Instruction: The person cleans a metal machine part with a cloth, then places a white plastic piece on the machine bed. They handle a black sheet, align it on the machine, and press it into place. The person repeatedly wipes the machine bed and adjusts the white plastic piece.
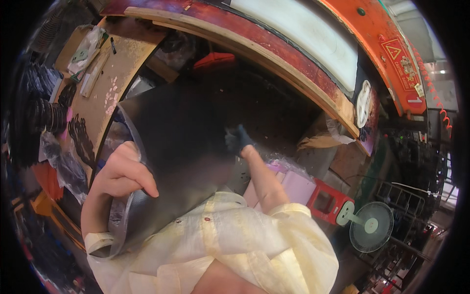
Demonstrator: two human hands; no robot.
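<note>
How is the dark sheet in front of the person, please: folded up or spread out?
Spread out: the dark sheet shows one broad face, its left edge at the left hand.

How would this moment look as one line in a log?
Left hand: holds dark sheet by left edge; Right hand: gloved, at right edge, contact unclear; Fan: lower right

At four o'clock a pale fan (371, 225) stood just beside a red stool (337, 196), with a pink box (298, 188) nearer the centre. A white slab (303, 34) lay on the wood-edged bench (274, 51) at one o'clock. An orange machine frame (355, 24) bore a warning label (392, 51) at two. At ten, a black marker (113, 45) lay on a brown side table (125, 61).
</note>
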